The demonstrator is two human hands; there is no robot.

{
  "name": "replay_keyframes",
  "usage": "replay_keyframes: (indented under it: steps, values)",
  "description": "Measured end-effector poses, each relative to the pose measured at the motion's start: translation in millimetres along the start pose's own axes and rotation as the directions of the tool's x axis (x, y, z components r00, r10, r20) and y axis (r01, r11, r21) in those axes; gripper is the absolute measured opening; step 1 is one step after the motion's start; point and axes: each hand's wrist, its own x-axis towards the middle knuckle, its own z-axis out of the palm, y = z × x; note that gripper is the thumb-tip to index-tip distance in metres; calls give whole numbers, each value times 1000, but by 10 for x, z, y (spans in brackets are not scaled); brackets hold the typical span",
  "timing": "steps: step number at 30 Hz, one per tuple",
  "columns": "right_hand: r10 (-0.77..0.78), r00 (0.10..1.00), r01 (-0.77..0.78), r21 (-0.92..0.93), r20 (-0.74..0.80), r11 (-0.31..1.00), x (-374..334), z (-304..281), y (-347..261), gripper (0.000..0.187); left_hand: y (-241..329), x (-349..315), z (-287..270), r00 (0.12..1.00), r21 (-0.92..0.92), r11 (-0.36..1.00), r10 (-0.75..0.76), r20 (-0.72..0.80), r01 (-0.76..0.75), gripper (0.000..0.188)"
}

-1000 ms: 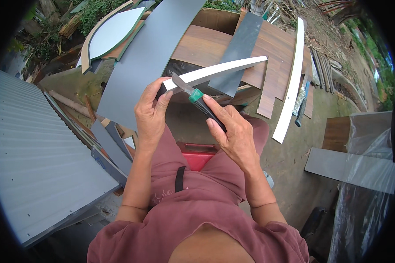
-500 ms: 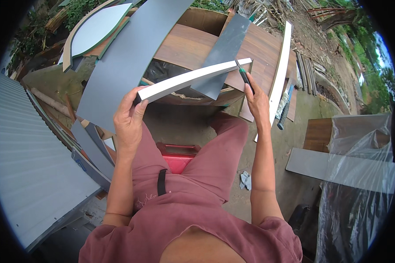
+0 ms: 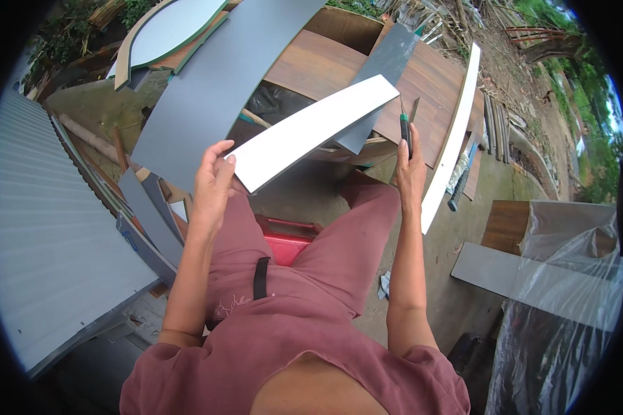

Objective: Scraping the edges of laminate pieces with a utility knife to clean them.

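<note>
A white board strip (image 3: 318,131) slants up across the middle, its broad white face turned toward me. My left hand (image 3: 217,176) grips its near left end, thumb on the face. In my right hand (image 3: 410,162) is a slim utility knife (image 3: 405,128) with a black and green handle, pointing up. Its thin blade stands close to the board's far right corner; whether it touches cannot be made out. A narrow dark strip (image 3: 414,108) stands beside the knife, by my fingers; how it is held is hidden.
Ahead lie a large grey panel (image 3: 221,83), wood-grain boards (image 3: 318,66) and a long white strip (image 3: 453,138). A hammer-like tool with a dark grip (image 3: 454,202) is at the right. A red stool (image 3: 287,245) is between my legs. Plastic sheeting (image 3: 561,332) drapes boards at lower right.
The white board has rolled so that its broad face shows instead of its narrow edge. My right hand and the knife have moved slightly right and down, off the board's end.
</note>
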Motion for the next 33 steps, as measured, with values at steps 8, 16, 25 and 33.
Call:
replay_keyframes:
  steps: [8,16,25,33]
  values:
    - [-390,912,341,292,129,894,-1248,336,-419,50,-269,-134,-39,866,-536,683,-350,357,497,42]
    - [-653,664,618,224,365,753,-1402,276,-786,52,-219,-228,-22,850,-594,609,-361,383,526,41]
    - [-438,866,445,27,242,895,-673,246,-378,47,-372,-254,-60,843,-606,586,-374,386,537,41]
    - [-602,684,689,-93,413,719,-671,115,-498,51,-396,-249,-73,822,-637,526,-431,372,564,40]
